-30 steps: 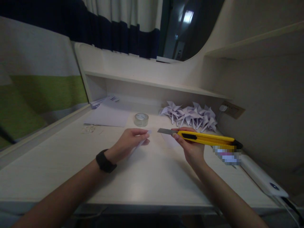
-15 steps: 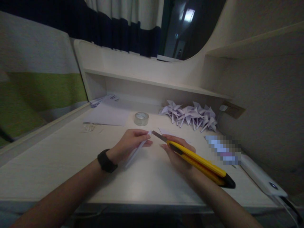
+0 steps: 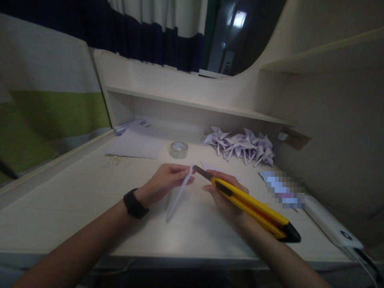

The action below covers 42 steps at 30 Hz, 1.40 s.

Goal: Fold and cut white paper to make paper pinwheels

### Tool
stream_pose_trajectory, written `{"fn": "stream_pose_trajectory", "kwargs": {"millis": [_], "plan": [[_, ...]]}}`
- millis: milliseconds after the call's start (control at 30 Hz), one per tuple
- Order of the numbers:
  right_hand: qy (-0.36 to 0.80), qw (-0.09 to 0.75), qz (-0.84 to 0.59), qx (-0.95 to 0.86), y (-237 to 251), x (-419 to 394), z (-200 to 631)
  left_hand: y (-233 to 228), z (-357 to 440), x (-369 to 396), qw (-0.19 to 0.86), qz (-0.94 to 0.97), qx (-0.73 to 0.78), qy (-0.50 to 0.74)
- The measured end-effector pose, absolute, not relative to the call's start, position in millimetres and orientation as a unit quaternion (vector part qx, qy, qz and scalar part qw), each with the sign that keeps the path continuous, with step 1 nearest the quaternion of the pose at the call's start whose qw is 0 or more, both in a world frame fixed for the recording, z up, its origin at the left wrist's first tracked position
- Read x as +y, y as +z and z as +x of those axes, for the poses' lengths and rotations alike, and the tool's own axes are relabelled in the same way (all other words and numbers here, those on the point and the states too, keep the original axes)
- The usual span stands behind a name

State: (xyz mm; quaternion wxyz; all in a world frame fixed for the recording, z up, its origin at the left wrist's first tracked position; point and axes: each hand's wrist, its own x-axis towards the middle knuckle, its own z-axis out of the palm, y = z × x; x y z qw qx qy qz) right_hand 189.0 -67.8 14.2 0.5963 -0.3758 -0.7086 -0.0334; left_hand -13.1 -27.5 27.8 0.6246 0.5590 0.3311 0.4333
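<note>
Between the thumb and fingers of my left hand (image 3: 169,180) is the upper end of a thin white paper stick (image 3: 179,196), its lower end slanting down toward me. My right hand (image 3: 226,196) grips a yellow utility knife (image 3: 252,204) with a black end. The knife's extended blade (image 3: 202,172) points left, its tip at the top of the stick; whether it touches or cuts in, I cannot tell. Behind my right hand, a piece of white paper (image 3: 207,165) lies partly hidden on the desk.
A roll of clear tape (image 3: 179,150) stands beyond my hands. White paper sheets (image 3: 136,140) lie back left, near some rubber bands (image 3: 112,161). Several paper pinwheels (image 3: 240,144) are heaped back right. A blurred-out phone-like object (image 3: 280,190) and a white power strip (image 3: 331,222) line the right edge.
The paper stick has swung in my left hand, its lower end moving right and toward me. The knife has shifted slightly right, its rear end lower.
</note>
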Motion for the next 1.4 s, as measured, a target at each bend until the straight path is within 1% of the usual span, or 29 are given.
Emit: {"fn": "stream_pose_trajectory", "kwargs": {"millis": [133, 267, 400, 567, 733, 867, 933, 1100, 1167, 1267, 1333, 1400], "plan": [[-0.093, 0.581, -0.368, -0.72, 8, -68, 189, 21, -13, -26, 0.638, 0.56, 0.299, 0.436], [-0.152, 0.575, -0.363, -0.717, 2, -68, 188, 16, -12, -25, 0.635, 0.561, 0.305, 0.435], [-0.165, 0.563, -0.349, -0.731, 5, -69, 190, 14, -12, -24, 0.651, 0.548, 0.3, 0.431], [-0.138, 0.551, -0.323, -0.757, 9, -69, 191, 14, -12, -24, 0.65, 0.542, 0.309, 0.434], [-0.153, 0.588, -0.311, -0.73, 5, -69, 185, 15, -12, -23, 0.639, 0.548, 0.311, 0.441], [-0.085, 0.601, -0.38, -0.698, 7, -74, 181, 19, -10, -26, 0.624, 0.548, 0.321, 0.455], [-0.046, 0.611, -0.395, -0.684, 10, -76, 180, 22, -8, -29, 0.6, 0.548, 0.347, 0.469], [0.079, 0.648, -0.387, -0.651, 11, -74, 182, 28, -4, -35, 0.477, 0.587, 0.405, 0.513], [0.104, 0.664, -0.367, -0.643, 10, -71, 183, 29, -3, -36, 0.425, 0.62, 0.406, 0.52], [0.051, 0.662, -0.346, -0.663, 9, -68, 186, 32, -3, -38, 0.38, 0.659, 0.396, 0.515], [-0.01, 0.641, -0.328, -0.694, 8, -68, 189, 35, -4, -39, 0.393, 0.659, 0.397, 0.503], [-0.055, 0.623, -0.313, -0.715, 7, -67, 192, 38, -4, -40, 0.427, 0.646, 0.399, 0.491]]}}
